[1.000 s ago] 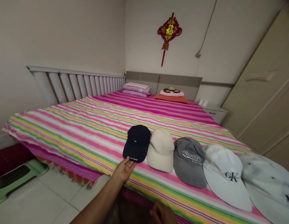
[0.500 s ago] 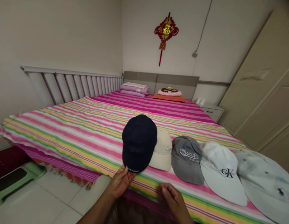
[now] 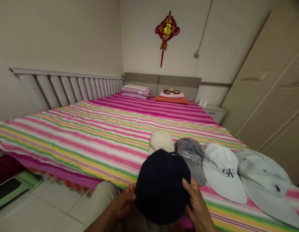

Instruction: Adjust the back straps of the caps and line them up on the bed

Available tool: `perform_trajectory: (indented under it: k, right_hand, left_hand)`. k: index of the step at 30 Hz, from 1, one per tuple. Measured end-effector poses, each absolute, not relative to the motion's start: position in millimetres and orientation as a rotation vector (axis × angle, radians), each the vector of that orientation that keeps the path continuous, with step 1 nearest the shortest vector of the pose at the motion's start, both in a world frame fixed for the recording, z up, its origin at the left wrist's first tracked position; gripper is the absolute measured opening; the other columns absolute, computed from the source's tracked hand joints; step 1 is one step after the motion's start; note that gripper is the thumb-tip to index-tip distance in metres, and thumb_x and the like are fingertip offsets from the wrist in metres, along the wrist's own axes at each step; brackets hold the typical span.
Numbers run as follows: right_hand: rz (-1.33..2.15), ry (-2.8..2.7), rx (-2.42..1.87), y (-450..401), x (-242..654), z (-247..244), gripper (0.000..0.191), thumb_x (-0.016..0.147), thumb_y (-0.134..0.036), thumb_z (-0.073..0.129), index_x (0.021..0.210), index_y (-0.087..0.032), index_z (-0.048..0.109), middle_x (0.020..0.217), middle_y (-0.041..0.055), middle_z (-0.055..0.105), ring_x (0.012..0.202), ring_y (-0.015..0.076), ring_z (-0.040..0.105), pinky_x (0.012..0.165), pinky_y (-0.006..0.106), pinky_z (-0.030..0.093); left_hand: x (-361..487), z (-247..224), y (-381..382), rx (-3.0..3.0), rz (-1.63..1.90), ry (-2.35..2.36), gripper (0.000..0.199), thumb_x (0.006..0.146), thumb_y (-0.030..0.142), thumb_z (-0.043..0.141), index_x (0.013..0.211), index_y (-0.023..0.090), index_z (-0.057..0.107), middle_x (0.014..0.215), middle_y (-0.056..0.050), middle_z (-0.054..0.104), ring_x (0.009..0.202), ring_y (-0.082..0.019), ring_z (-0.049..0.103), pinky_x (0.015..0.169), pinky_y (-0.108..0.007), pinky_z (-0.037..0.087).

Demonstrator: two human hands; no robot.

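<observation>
A dark navy baseball cap [image 3: 163, 187] is held up close in front of me, over the near edge of the bed. My left hand [image 3: 124, 200] pinches its left side, and my right hand [image 3: 196, 201] grips its right side with the thumb on top. The cap hides the lower part of a beige cap [image 3: 161, 141] lying behind it. To the right, in a row on the bed, lie a grey cap [image 3: 191, 156] with "Always" lettering, a white CK cap [image 3: 221, 170] and a pale cap [image 3: 262, 183] with a small dark emblem.
A striped sheet [image 3: 91, 138] covers the bed. Folded bedding [image 3: 136, 91] and a pink folded item [image 3: 172, 93] lie by the headboard [image 3: 144, 80]. A radiator [image 3: 79, 88] runs along the left wall. A green stool [image 3: 21, 187] stands on the floor at left; a wardrobe [image 3: 272, 80] is at right.
The navy cap has come down, nearer and to the right, and is turned so its front lettering no longer shows. My right hand has taken hold of its right side. The view has shifted slightly.
</observation>
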State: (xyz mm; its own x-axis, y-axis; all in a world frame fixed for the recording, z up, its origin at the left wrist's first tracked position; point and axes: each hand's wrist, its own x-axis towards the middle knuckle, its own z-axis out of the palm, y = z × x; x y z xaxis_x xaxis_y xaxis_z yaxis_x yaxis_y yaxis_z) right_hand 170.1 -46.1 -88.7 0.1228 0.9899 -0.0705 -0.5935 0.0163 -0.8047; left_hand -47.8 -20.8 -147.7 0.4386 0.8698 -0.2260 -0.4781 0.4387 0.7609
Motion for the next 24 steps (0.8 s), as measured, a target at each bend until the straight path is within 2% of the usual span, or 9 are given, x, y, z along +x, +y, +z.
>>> perform_trajectory:
  k: [4, 8, 11, 15, 18, 19, 21, 24]
  right_hand:
    - [1.427, -0.664, -0.842, -52.8, 175.7, -92.2, 0.037, 0.059, -0.027, 0.072, 0.094, -0.024, 0.061, 0.086, 0.004, 0.07, 0.078, 0.0251, 0.064, 0.074, 0.041, 0.048]
    - [1.417, -0.733, -0.91, -58.9, 180.8, -95.7, 0.037, 0.056, -0.027, 0.074, 0.09, -0.021, 0.06, 0.079, 0.0046, 0.069, 0.072, 0.0241, 0.064, 0.07, 0.039, 0.049]
    - [1.441, -0.8, -0.948, -66.2, 184.1, -95.4, 0.041, 0.055, -0.029, 0.074, 0.092, -0.021, 0.059, 0.079, 0.0049, 0.068, 0.074, 0.0241, 0.063, 0.071, 0.039, 0.047]
    - [1.58, -0.987, -0.823, -73.7, 192.1, -84.0, 0.053, 0.055, -0.049, 0.069, 0.1, -0.023, 0.058, 0.089, 0.0067, 0.066, 0.081, 0.026, 0.061, 0.07, 0.037, 0.046]
    - [1.6, -1.076, -0.784, -71.8, 196.0, -69.0, 0.058, 0.063, -0.059, 0.057, 0.107, -0.022, 0.056, 0.093, 0.0088, 0.063, 0.085, 0.0246, 0.058, 0.075, 0.036, 0.043]
    - [1.587, -1.091, -0.812, -69.9, 195.6, -63.9, 0.056, 0.066, -0.059, 0.055, 0.108, -0.021, 0.056, 0.089, 0.0084, 0.063, 0.081, 0.0225, 0.058, 0.072, 0.034, 0.044]
    - [1.549, -1.123, -0.91, -65.8, 191.8, -55.2, 0.051, 0.068, -0.056, 0.056, 0.103, -0.019, 0.058, 0.071, 0.0041, 0.06, 0.061, 0.0155, 0.054, 0.058, 0.027, 0.042]
    - [1.528, -1.187, -1.039, -61.9, 180.3, -46.9, 0.04, 0.064, -0.049, 0.065, 0.086, -0.016, 0.061, 0.052, -0.0041, 0.047, 0.043, 0.0063, 0.036, 0.042, 0.019, 0.028]
  left_hand:
    - [-45.7, -120.9, -3.8, 0.752, 0.796, 0.479, 0.031, 0.056, 0.035, 0.072, 0.077, 0.012, 0.066, 0.068, -0.007, 0.066, 0.062, -0.02, 0.062, 0.06, -0.028, 0.047]
    - [-33.0, -92.5, 4.7, 0.771, 0.827, 0.434, 0.034, 0.058, 0.029, 0.071, 0.087, 0.012, 0.065, 0.076, -0.008, 0.067, 0.071, -0.02, 0.063, 0.066, -0.026, 0.046]
    - [-24.6, -80.5, 6.9, 0.749, 0.807, 0.406, 0.037, 0.056, 0.019, 0.072, 0.091, 0.011, 0.063, 0.08, -0.007, 0.067, 0.069, -0.018, 0.062, 0.067, -0.027, 0.046]
    - [-22.3, -72.1, 6.5, 0.736, 0.842, 0.478, 0.037, 0.052, 0.01, 0.07, 0.089, 0.012, 0.063, 0.072, -0.004, 0.065, 0.062, -0.015, 0.06, 0.064, -0.024, 0.045]
    - [-22.6, -64.5, 3.0, 0.763, 0.8, 0.469, 0.031, 0.052, 0.011, 0.069, 0.082, 0.011, 0.063, 0.07, -0.004, 0.064, 0.06, -0.014, 0.059, 0.061, -0.023, 0.044]
    - [-22.1, -61.6, 1.5, 0.775, 0.781, 0.455, 0.028, 0.053, 0.012, 0.069, 0.08, 0.011, 0.063, 0.069, -0.004, 0.064, 0.059, -0.013, 0.058, 0.06, -0.023, 0.043]
    - [-20.1, -56.6, -1.7, 0.791, 0.746, 0.429, 0.025, 0.052, 0.015, 0.07, 0.076, 0.01, 0.063, 0.067, -0.004, 0.063, 0.057, -0.011, 0.056, 0.057, -0.021, 0.041]
    - [-16.0, -52.3, -5.6, 0.819, 0.708, 0.441, 0.025, 0.05, 0.019, 0.072, 0.071, 0.009, 0.064, 0.062, -0.003, 0.061, 0.052, -0.009, 0.053, 0.051, -0.018, 0.038]
